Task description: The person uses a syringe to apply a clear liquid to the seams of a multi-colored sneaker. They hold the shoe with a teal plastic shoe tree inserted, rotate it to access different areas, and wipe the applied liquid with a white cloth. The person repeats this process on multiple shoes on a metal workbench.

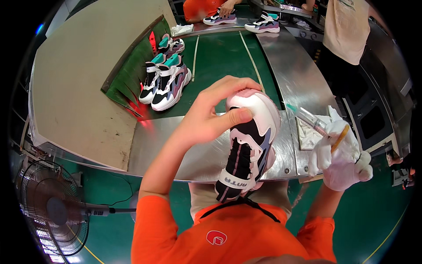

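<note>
My bare left hand (pixel 213 115) grips a sneaker (pixel 266 110) by its toe, thumb on the upper and fingers round the sole edge. This shoe is white, black, pink and blue-grey; its toe points away from me and its strap end rests near my lap. My right hand (pixel 337 156), in a white glove, is closed on a clear syringe (pixel 312 121) with a green tip that points toward the shoe, a short way off. A thin yellow-brown stick (pixel 340 138) also sits between the gloved fingers.
Several similar sneakers (pixel 166 88) stand on the green conveyor belt (pixel 220 66) at left, beside a green slitted curtain (pixel 132 75). A folded white cloth (pixel 311 134) lies on the metal ledge (pixel 154 147). A fan (pixel 57 211) stands at lower left. Co-workers (pixel 347 31) are at the far side.
</note>
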`<state>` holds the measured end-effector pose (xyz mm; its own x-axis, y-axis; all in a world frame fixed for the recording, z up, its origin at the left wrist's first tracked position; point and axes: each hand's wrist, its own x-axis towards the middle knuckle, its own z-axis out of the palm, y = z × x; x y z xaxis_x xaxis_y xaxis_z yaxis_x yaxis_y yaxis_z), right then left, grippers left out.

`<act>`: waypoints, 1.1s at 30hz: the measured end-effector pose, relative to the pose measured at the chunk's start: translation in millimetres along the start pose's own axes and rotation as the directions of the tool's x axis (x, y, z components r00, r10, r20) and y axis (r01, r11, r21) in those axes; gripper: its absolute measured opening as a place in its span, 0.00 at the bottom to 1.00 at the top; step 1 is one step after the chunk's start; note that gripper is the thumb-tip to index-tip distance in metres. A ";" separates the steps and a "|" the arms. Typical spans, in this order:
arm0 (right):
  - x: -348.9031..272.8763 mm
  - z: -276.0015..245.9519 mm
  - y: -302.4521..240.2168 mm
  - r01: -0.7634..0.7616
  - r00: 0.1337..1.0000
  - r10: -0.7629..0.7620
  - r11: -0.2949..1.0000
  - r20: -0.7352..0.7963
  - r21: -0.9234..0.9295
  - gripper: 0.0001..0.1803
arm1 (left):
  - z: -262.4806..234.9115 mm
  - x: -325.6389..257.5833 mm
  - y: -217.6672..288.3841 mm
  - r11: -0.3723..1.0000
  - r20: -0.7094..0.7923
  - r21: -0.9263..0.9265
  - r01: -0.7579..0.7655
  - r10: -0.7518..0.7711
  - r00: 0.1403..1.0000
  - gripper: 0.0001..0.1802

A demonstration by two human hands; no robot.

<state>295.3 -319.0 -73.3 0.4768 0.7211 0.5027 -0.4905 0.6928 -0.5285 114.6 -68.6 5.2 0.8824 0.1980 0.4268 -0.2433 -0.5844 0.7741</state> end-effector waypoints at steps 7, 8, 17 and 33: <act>35.2 11.3 9.1 -0.043 0.966 0.006 0.989 0.257 0.138 0.49 | -1.8 3.5 -3.8 1.000 -0.009 0.001 -0.019 0.019 1.000 0.28; 37.9 11.6 9.1 -0.050 0.962 0.010 0.989 0.273 0.140 0.50 | -1.9 3.6 -4.0 1.000 -0.006 0.004 -0.028 0.028 1.000 0.28; 53.1 13.1 10.7 -0.146 0.922 0.101 0.985 0.373 0.093 0.53 | -4.0 2.1 -9.4 0.998 -0.023 -0.047 -0.037 0.035 0.999 0.27; 36.2 -6.6 41.7 -0.300 0.893 0.330 0.943 0.307 -0.140 0.55 | 18.7 -31.7 -61.0 0.952 -0.294 -0.305 -0.019 -0.075 0.953 0.29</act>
<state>296.9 -264.1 -81.7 0.0398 0.8738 0.4846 -0.5037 0.4364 -0.7455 109.0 -53.9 -64.2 0.7407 0.4640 0.4859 -0.3711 -0.3204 0.8716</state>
